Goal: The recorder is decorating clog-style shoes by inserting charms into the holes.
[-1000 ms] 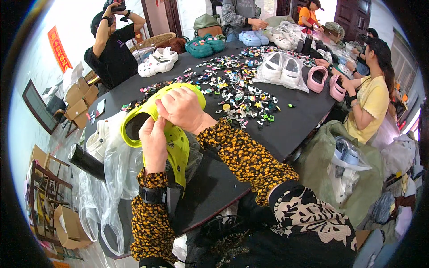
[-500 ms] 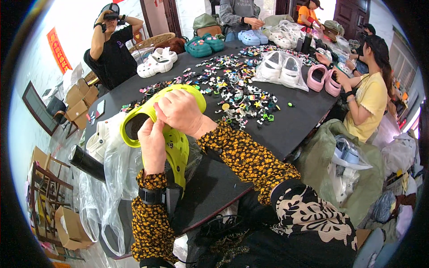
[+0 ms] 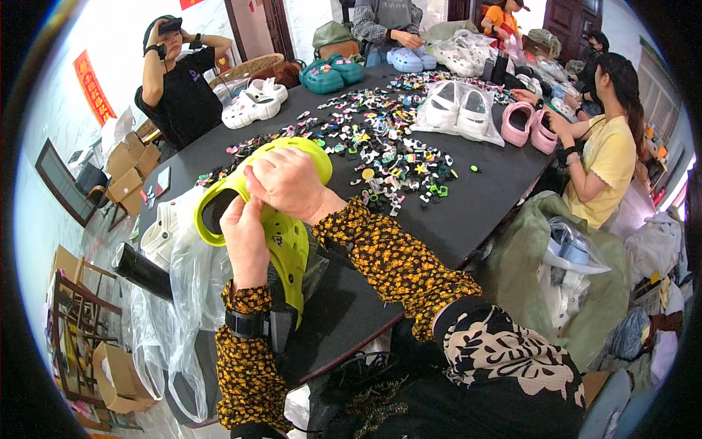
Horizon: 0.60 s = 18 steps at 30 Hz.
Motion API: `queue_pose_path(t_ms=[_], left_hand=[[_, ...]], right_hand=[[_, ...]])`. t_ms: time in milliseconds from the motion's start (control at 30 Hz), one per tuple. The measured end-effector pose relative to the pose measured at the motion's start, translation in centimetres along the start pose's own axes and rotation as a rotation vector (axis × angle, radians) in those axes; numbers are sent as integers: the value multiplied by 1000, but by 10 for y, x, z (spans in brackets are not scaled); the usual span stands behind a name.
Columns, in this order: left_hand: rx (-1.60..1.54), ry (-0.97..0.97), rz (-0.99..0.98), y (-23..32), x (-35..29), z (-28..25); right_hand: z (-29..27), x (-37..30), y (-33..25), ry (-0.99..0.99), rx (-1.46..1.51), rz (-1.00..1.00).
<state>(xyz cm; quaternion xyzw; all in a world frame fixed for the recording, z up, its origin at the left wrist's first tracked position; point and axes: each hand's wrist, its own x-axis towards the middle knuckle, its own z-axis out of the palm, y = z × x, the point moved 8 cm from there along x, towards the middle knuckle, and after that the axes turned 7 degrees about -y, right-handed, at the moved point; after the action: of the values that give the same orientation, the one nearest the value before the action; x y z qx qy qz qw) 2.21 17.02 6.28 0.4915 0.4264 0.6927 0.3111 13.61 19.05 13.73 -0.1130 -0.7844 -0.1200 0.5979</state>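
One head-worn fisheye view looked steeply down from close above the black table (image 3: 468,219); forearms entered from the lower edge, the table's far end filled the upper frame.

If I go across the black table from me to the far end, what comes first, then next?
Left hand and right hand on the yellow-green clogs → heap of small colourful charms → white clogs in a clear bag → teal clogs at the far end of the black table.

A black table (image 3: 475,212) carries scattered shoe charms (image 3: 380,146) mid-top, bagged white clogs (image 3: 457,110) and pink clogs (image 3: 528,128) toward its right edge.
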Motion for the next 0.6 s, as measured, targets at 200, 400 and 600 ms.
queue_pose_path(t_ms=[200, 400, 600], left_hand=[[-69, 32, -26, -5, 4, 1], [-54, 36, -26, -10, 7, -5], [-271, 110, -17, 0, 16, -21]], right_hand=[[0, -2, 7, 71, 13, 31], [-1, -1, 2, 46, 7, -2], [2, 2, -23, 17, 126, -97]])
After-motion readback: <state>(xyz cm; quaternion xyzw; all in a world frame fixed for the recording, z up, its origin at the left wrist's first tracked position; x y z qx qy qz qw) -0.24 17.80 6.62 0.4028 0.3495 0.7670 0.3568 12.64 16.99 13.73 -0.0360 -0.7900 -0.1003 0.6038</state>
